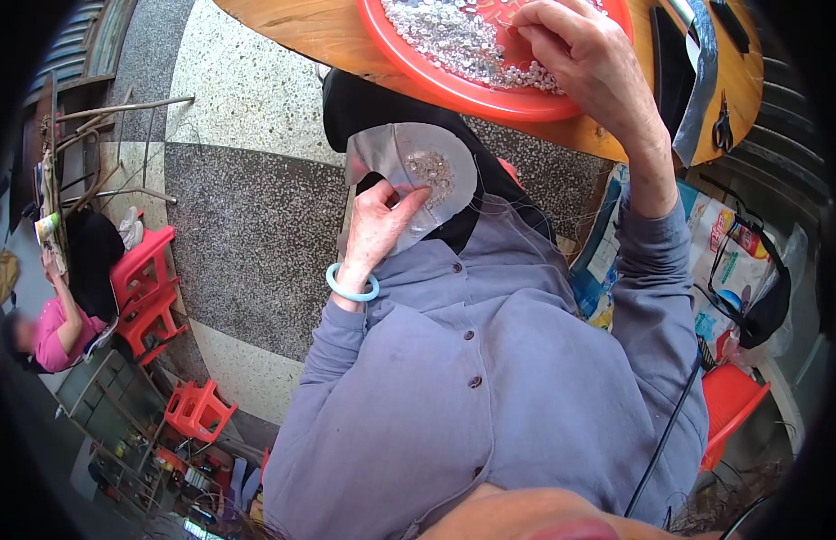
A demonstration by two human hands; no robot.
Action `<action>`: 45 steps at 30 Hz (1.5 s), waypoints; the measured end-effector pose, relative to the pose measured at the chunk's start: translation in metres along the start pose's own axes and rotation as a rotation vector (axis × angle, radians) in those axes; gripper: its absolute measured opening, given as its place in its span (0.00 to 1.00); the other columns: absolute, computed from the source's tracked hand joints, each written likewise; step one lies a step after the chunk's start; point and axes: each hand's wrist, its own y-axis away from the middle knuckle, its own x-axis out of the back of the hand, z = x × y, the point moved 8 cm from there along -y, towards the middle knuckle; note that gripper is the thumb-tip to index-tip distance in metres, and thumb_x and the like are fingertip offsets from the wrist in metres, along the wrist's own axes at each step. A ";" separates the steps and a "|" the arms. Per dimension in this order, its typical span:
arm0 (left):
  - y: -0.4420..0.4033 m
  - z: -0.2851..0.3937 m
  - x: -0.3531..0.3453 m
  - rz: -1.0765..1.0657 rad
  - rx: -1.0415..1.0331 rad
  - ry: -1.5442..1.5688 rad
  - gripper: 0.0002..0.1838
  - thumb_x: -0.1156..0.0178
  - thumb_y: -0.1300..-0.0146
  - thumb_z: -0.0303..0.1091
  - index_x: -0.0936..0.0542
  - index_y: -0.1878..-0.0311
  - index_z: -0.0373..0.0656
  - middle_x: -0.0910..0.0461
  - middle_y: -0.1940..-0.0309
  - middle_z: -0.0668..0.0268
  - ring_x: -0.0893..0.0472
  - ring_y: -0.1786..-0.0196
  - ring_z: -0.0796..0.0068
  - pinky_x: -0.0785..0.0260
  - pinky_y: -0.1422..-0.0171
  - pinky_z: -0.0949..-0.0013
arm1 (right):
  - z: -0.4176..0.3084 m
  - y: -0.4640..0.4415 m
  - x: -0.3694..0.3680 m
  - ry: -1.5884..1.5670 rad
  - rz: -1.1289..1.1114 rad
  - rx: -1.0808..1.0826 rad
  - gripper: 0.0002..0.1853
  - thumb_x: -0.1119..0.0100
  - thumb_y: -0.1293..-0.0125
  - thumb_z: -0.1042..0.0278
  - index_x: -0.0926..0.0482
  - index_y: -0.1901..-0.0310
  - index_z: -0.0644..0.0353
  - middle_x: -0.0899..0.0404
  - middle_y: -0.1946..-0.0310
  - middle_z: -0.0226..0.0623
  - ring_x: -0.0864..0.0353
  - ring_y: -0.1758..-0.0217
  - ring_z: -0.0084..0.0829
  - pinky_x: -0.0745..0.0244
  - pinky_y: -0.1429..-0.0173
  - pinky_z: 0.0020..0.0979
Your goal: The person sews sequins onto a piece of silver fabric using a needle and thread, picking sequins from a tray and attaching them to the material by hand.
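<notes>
My left hand [378, 227], with a pale blue bangle at the wrist, grips the edge of a grey, rounded piece of material [456, 160] above my lap. A cluster of small, shiny beads [430, 171] covers the middle of that piece, close to my fingertips. Over the red round tray [454, 90] on the table, my right hand [587, 61] has its thumb and fingers drawn together at the beads. Whatever is between those fingertips is too small to make out. Clear and pearly beads [454, 40] lie heaped in the tray. Thin threads run across my lap.
Black-handled scissors [723, 126] lie on the wooden table [292, 31], right of the tray near dark strips. Red plastic stools [200, 409] stand at left, where another person in a pink top [53, 337] sits. A black bag [767, 306] hangs at right.
</notes>
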 end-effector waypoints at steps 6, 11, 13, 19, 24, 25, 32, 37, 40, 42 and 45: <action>-0.001 -0.002 -0.001 0.002 0.028 -0.007 0.18 0.26 0.44 0.40 0.16 0.69 0.31 0.25 0.83 0.68 0.31 0.78 0.85 0.39 0.75 0.75 | 0.000 0.001 -0.007 0.026 -0.057 -0.024 0.02 0.44 0.36 0.77 0.22 0.63 0.64 0.23 0.61 0.44 0.20 0.63 0.40 0.24 0.57 0.34; -0.002 -0.004 -0.001 0.003 0.001 0.024 0.18 0.27 0.44 0.40 0.17 0.69 0.30 0.24 0.83 0.68 0.31 0.78 0.85 0.38 0.75 0.74 | -0.005 0.004 -0.003 0.030 -0.036 -0.018 0.03 0.43 0.35 0.77 0.21 0.61 0.63 0.23 0.62 0.44 0.20 0.63 0.40 0.24 0.58 0.33; -0.002 -0.005 -0.001 0.001 -0.007 0.021 0.18 0.27 0.44 0.41 0.16 0.69 0.30 0.24 0.83 0.68 0.31 0.78 0.85 0.38 0.75 0.74 | -0.005 0.008 0.006 -0.030 -0.040 0.024 0.03 0.43 0.36 0.77 0.22 0.62 0.64 0.23 0.63 0.44 0.20 0.63 0.40 0.24 0.58 0.34; -0.003 -0.008 -0.002 -0.063 0.047 -0.028 0.16 0.28 0.42 0.37 0.19 0.66 0.30 0.17 0.73 0.65 0.22 0.71 0.84 0.29 0.68 0.77 | -0.016 0.037 0.026 0.025 -0.235 0.054 0.04 0.39 0.36 0.76 0.21 0.60 0.66 0.25 0.66 0.39 0.20 0.64 0.36 0.26 0.61 0.32; -0.005 -0.012 -0.004 -0.071 0.053 0.001 0.16 0.28 0.41 0.36 0.18 0.66 0.30 0.17 0.73 0.65 0.22 0.71 0.84 0.29 0.67 0.77 | -0.008 0.035 0.019 0.109 -0.122 0.071 0.06 0.39 0.35 0.75 0.20 0.58 0.65 0.25 0.65 0.38 0.20 0.65 0.35 0.25 0.62 0.32; -0.004 -0.010 -0.003 -0.067 0.054 -0.016 0.16 0.28 0.41 0.36 0.18 0.66 0.30 0.17 0.73 0.65 0.22 0.71 0.84 0.29 0.67 0.77 | -0.007 0.030 0.017 0.060 -0.088 0.075 0.06 0.39 0.34 0.74 0.20 0.57 0.66 0.24 0.65 0.38 0.20 0.64 0.34 0.24 0.62 0.32; -0.004 -0.011 -0.001 -0.009 -0.006 -0.018 0.20 0.26 0.45 0.42 0.16 0.68 0.31 0.23 0.82 0.66 0.28 0.78 0.83 0.36 0.74 0.73 | -0.001 0.013 -0.001 -0.016 0.014 -0.010 0.02 0.42 0.37 0.78 0.24 0.64 0.64 0.24 0.67 0.44 0.21 0.63 0.42 0.25 0.57 0.35; -0.003 -0.006 -0.001 -0.007 0.006 0.022 0.20 0.26 0.45 0.42 0.18 0.70 0.31 0.23 0.82 0.65 0.28 0.78 0.82 0.36 0.74 0.73 | -0.001 0.013 -0.001 -0.012 0.011 -0.004 0.02 0.42 0.38 0.77 0.24 0.64 0.63 0.24 0.67 0.44 0.21 0.63 0.42 0.25 0.57 0.35; -0.004 -0.007 -0.001 -0.008 -0.001 0.014 0.21 0.26 0.45 0.43 0.18 0.72 0.31 0.23 0.82 0.65 0.28 0.78 0.82 0.36 0.74 0.73 | -0.001 0.012 -0.002 0.005 0.006 -0.008 0.02 0.42 0.38 0.77 0.24 0.64 0.63 0.24 0.67 0.44 0.21 0.63 0.42 0.25 0.57 0.36; -0.005 -0.012 -0.001 -0.014 -0.003 0.002 0.21 0.26 0.45 0.43 0.19 0.72 0.31 0.23 0.82 0.65 0.28 0.78 0.83 0.36 0.74 0.73 | -0.001 0.013 -0.003 0.019 0.003 -0.017 0.02 0.42 0.38 0.77 0.24 0.64 0.64 0.24 0.66 0.44 0.21 0.63 0.42 0.25 0.57 0.36; -0.005 -0.012 -0.001 -0.012 -0.007 -0.001 0.21 0.26 0.45 0.43 0.18 0.71 0.30 0.23 0.82 0.65 0.28 0.78 0.83 0.36 0.74 0.73 | -0.006 0.011 -0.002 0.035 -0.004 -0.037 0.02 0.43 0.37 0.77 0.24 0.64 0.64 0.23 0.66 0.44 0.20 0.62 0.42 0.25 0.57 0.35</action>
